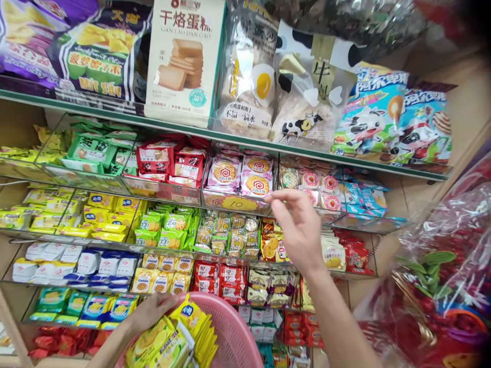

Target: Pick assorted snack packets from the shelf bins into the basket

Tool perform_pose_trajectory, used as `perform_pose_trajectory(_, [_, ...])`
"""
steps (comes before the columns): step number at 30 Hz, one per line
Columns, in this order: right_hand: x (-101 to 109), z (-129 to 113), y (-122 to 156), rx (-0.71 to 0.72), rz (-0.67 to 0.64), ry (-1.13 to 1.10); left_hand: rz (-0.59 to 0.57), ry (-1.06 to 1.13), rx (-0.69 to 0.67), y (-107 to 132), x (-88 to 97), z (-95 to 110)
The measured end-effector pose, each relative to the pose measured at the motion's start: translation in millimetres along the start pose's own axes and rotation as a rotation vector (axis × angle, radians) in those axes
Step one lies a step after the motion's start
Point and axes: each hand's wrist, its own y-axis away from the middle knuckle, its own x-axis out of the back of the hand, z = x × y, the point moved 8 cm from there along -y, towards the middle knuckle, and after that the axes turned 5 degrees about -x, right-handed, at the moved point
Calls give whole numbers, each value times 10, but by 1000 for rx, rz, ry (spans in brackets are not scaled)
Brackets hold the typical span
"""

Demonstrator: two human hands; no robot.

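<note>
My left hand (pixel 156 309) is at the upper left rim of a pink plastic basket (pixel 238 319), its fingers bent over the edge; part of the grip is hidden. Yellow snack packets (pixel 195 332) are heaped in the basket, some with lemon pictures. My right hand (pixel 297 225) is raised before the shelves, fingers partly bent and apart, with nothing visible in it. Its fingertips are near the front of a clear bin of pink-and-white round biscuit packets (pixel 257 184). That bin carries a yellow tag (pixel 240 203) marked 10.
Clear-fronted bins hold red packets (pixel 187 166), green packets (pixel 166 227) and cookie packets (pixel 151 280). Above, a glass shelf (pixel 238 140) bears large snack bags and a cream cake box (pixel 184 61). Plastic-wrapped goods with green leaves (pixel 433 266) stand at right.
</note>
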Motion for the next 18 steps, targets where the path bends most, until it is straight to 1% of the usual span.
perform_pose_trajectory(1, [-34,121,-142,8,-1,49,-10,3,-15,2,-5,-8])
perform_pose_trajectory(4, [-178,455,-539,79,-77,338,-17,19,-46,10,-9,-22])
perform_pose_trajectory(6, [-265,622,-728,126,-131,529,-10,14,-52,16,-3,-19])
perform_pose_trajectory(8, [-354,734,-840,164,-185,676,1,3,-56,21,8,-5])
perform_pose_trajectory(11, [-491,821,-890,215,-259,790,13,-2,-60,16,17,4])
perform_pose_trajectory(13, [-550,851,-881,244,-271,831,21,-1,-55,1,22,-22])
perform_pose_trajectory(16, [-560,883,-850,256,-262,844,36,-5,-47,-32,40,-95])
perform_pose_trajectory(18, [-534,890,-828,260,-280,827,45,-16,-47,-55,61,-149])
